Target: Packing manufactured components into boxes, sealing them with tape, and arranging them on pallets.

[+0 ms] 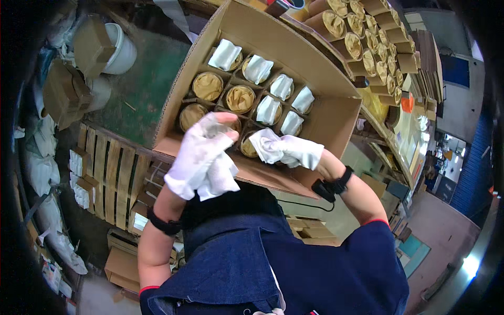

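Observation:
An open cardboard box (331, 118) stands before me, split by cardboard dividers into cells. In several cells sit round items wrapped in brown paper (240, 98). White packets (269, 109) lie on top of those on the far and right side. My left hand (202, 147), in a white glove with bare fingertips, is over the near left cells; its thumb and forefinger are apart, while white packets (219, 178) hang from its palm. My gloved right hand (296, 150) is closed on a white packet (265, 146) at a near cell; glove and packet partly blend together.
Brown paper-wrapped cylinders (367, 47) are stacked on a bench at the far right. A wooden pallet (113, 176) lies on the floor at left, with a white bucket (121, 50) and cardboard cartons (63, 94) beyond it.

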{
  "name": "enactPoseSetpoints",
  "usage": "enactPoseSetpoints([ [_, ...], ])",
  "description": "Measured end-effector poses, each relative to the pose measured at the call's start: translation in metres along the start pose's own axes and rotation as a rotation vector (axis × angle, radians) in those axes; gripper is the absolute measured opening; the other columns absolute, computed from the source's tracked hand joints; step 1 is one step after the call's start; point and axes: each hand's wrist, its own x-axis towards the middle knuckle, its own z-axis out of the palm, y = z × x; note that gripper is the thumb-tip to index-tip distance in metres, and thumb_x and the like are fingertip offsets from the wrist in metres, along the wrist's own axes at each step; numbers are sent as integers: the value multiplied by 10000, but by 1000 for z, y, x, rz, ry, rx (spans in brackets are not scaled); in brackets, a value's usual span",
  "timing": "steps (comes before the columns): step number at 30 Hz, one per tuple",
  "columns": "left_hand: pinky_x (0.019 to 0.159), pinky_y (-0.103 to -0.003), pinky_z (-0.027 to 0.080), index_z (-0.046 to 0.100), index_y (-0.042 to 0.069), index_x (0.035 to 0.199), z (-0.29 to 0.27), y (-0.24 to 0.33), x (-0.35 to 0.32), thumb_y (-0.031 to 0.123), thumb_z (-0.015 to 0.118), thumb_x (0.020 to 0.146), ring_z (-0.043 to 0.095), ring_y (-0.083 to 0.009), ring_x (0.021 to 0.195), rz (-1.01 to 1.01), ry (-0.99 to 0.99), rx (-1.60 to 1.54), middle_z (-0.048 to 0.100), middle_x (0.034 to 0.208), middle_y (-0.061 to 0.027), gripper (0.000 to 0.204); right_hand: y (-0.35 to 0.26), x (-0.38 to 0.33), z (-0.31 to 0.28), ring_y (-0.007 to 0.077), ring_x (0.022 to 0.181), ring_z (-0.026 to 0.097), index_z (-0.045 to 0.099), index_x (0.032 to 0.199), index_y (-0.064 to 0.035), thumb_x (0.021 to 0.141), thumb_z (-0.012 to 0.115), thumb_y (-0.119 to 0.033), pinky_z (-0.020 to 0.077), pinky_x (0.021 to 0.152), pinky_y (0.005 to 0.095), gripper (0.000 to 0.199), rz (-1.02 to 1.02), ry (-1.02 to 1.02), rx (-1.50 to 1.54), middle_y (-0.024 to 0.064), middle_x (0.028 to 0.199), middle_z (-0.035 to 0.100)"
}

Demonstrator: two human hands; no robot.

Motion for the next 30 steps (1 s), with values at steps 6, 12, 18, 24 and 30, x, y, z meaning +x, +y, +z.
enactPoseSetpoints([
  [6,587,-240,534,570,48,1171,-6,18,8,79,604,890,643,-112,672,-32,-14,-25,621,835,-20,285,73,125,-15,206,556,546,641,906,-57,898,597,-378,404,470,334,323,155,62,114,31,635,582],
  [12,644,-230,519,591,41,1142,-11,-19,16,62,556,924,649,-106,755,52,55,230,601,958,-28,222,-48,27,16,157,608,568,668,769,-27,876,623,-473,460,538,339,460,-12,278,-706,-11,685,620],
  [18,907,-325,452,540,54,1251,19,-45,39,118,501,941,553,-205,1042,260,104,573,567,1166,-127,319,-69,-3,23,114,661,528,663,913,-6,769,674,-345,459,620,294,369,-439,8,-635,35,728,626],
  [24,869,-370,510,567,44,1210,8,-43,-5,145,614,888,590,-323,1103,526,151,624,570,1232,-207,341,-72,91,-16,136,522,539,662,819,-30,853,607,-305,420,476,286,283,-234,229,-138,28,668,614],
  [30,802,-343,527,677,27,1033,-8,-39,-82,66,603,858,677,-278,912,437,71,593,690,1003,-148,194,-52,189,-57,189,535,583,662,878,-47,898,582,-337,436,479,343,301,-348,488,-686,61,672,635],
])
